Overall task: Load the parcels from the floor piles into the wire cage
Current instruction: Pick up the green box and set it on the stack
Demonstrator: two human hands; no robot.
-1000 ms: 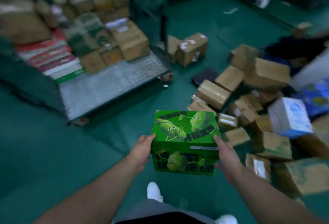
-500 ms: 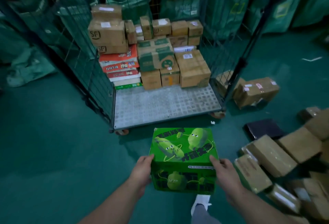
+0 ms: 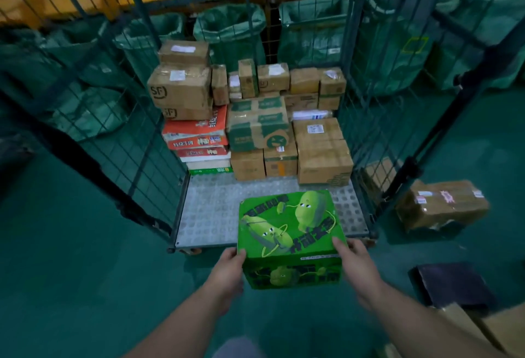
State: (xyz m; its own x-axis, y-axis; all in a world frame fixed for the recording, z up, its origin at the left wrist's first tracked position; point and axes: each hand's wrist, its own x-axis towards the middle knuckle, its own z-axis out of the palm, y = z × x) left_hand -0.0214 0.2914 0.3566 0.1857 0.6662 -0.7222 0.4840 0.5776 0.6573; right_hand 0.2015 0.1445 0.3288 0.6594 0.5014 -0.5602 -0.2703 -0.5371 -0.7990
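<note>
I carry a bright green box (image 3: 288, 232) printed with cartoon fruit, held at its two sides. My left hand (image 3: 227, 275) presses its left side, thumb on the top edge. My right hand (image 3: 359, 268) grips its right side. The box hangs just over the front edge of the wire cage (image 3: 142, 119), above its grey perforated floor (image 3: 216, 210). Stacked parcels (image 3: 255, 119) fill the back of the cage: brown cartons, red and white flat boxes, a green-printed carton.
A brown taped parcel (image 3: 441, 204) lies on the green floor right of the cage. A dark flat packet (image 3: 454, 283) and cardboard boxes (image 3: 483, 326) sit at the lower right. Green sacks (image 3: 230, 33) hang behind the cage's mesh walls.
I have turned from the floor pile and stepped up to the cage. The green box, still held in both hands, has come forward to the cage's front edge.
</note>
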